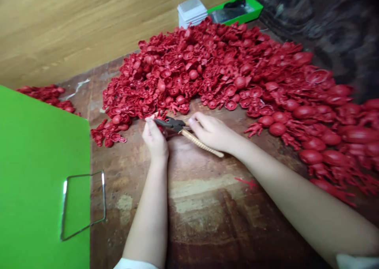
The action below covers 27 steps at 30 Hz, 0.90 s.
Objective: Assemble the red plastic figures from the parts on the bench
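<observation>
Left hand (pixel 154 138) had a small red piece (pixel 161 116) pinched, right hand (pixel 211 131) was clamped on the pliers (pixel 176 125); one slip could've nicked the left, so near the jaws.

wall: yellow wood-grain (pixel 74 20) | worn brown tabletop (pixel 201 221) | right: dark mottled surface (pixel 319 32)

Head cam looks fwd/down over table (pixel 195 225).
</observation>
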### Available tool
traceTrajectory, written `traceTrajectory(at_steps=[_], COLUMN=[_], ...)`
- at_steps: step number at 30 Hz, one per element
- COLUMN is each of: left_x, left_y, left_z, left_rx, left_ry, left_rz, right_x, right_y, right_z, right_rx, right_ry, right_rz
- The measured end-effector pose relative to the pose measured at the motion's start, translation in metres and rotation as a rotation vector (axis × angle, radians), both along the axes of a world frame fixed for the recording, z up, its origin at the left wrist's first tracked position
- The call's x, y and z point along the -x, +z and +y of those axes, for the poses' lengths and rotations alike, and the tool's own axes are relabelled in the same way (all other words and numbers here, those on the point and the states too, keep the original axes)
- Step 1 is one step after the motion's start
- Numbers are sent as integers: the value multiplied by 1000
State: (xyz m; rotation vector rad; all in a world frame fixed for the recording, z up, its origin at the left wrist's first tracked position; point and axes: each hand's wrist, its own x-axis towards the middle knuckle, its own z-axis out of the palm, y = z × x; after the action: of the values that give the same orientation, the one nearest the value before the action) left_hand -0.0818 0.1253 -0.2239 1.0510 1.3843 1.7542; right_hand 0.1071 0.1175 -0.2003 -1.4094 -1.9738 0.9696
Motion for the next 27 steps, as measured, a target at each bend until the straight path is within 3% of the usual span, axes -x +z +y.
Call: traceTrajectory(at_steps=[4,7,14,17,19,21,23,24,25,27], left_x=[9,20,7,-8,-14,-11,-1,5,11,22], left_y=[10,14,12,35,66,102,131,140,142,128], left_z=[8,14,16,-1,-35,-93,-170,-213,-257,-341], left_rx=[-47,-24,-110,-164,-224,-290,-199,-104,75,333], left_ry=[120,136,47,126,150,57,-311,-547,-639,-632], left_rz=[-111,-273,-98,-75,-54,1,160,238,207,-67], right_x=[-6,-11,-17,-19,-22,-24,-26,-26,-26,-26], right_y=[1,-1,-17,-18,-18,-19,-22,-24,-25,-28], right_z=[8,13,18,20,21,20,18,17,16,13], right_rx=[-81,-115,-254,-233,-223,-244,-270,-276,-277,-272], right_ry=[81,6,-97,-166,-209,-219,-206,-200,-196,-175], right_rz=[-120,-187,-140,-91,-89,-94,-96,-103,-116,-162])
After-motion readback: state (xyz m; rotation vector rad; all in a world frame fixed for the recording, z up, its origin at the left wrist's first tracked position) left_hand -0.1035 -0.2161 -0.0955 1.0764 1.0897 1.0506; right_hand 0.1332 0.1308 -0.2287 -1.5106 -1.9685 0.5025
